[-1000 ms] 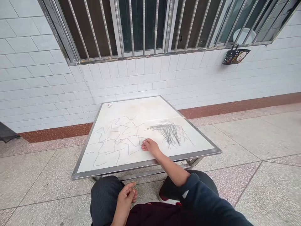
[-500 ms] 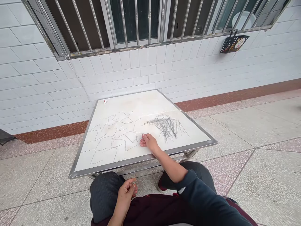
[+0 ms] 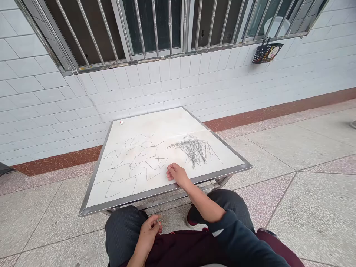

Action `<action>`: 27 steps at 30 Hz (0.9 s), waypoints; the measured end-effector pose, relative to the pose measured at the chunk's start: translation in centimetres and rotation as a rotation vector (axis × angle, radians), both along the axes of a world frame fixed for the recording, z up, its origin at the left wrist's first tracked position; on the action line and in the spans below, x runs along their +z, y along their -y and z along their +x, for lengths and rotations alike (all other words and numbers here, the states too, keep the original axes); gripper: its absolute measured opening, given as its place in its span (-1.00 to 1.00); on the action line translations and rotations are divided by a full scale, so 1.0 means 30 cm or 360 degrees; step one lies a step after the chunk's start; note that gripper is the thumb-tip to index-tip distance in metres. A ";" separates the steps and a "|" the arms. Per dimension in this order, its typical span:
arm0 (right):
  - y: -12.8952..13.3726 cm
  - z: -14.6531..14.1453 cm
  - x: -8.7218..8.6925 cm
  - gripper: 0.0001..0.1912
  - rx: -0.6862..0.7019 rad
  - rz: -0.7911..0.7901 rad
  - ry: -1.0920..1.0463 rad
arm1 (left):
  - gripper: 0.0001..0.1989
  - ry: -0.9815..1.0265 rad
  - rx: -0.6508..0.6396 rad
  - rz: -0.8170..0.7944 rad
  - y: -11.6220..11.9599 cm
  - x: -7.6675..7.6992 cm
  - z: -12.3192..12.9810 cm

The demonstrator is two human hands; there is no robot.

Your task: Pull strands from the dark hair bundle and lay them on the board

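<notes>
My right hand [image 3: 178, 175] is over the near edge of a white tabletop [image 3: 158, 122], its thumb and fingers drawn together. Whatever thin thing may be between them is too fine to make out. Just left of its fingertips, bent thin dark strands [image 3: 130, 167] lie spread apart in wavy, zigzag lines. To the right of the hand sits a loose pile of straighter thin dark strands [image 3: 194, 150], crossing one another. My left hand [image 3: 149, 233] hovers above my lap, below the table edge, with curled fingers and the thumb near the index finger; its contents cannot be made out.
A grey metal frame [image 3: 116, 203] borders the tabletop. One small white and red object [image 3: 121, 122] lies at its far left corner. Behind stands a white tiled wall [image 3: 167, 83] with a barred window, where a patterned bag [image 3: 267, 52] hangs. My knees [image 3: 122, 226] are close beneath the table.
My right hand has drawn slightly right and toward the near table edge, its thumb and fingers closer together. The view has shifted a little. My left hand stays over my lap.
</notes>
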State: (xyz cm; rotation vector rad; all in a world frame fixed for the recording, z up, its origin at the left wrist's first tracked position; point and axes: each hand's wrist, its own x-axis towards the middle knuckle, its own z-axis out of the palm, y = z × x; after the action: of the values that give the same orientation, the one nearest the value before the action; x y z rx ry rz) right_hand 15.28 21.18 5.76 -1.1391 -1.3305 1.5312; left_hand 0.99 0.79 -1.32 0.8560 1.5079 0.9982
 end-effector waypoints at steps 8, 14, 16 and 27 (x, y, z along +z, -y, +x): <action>0.018 0.009 -0.018 -0.88 -0.0014 0.0192 0.0312 | -0.57 -0.0034 -0.0025 0.0013 0.001 -0.041 -0.028; 0.042 0.006 -0.025 -0.83 -0.0068 0.0371 0.0518 | -0.57 -0.0039 -0.0001 -0.0002 0.003 -0.047 -0.064; 0.051 0.004 -0.024 -0.81 -0.0086 0.0438 0.0573 | -0.57 -0.0031 0.0001 -0.0016 0.003 -0.044 -0.072; 0.244 0.080 -0.077 -0.76 -0.0059 0.0915 0.0705 | -0.57 -0.0072 0.0033 -0.0049 0.046 -0.025 -0.118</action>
State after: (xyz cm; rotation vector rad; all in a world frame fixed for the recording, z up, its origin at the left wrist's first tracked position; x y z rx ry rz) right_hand 17.67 13.86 3.46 -1.1391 -1.8734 0.7930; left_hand -2.54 -0.59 -2.08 0.8474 1.5693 0.9744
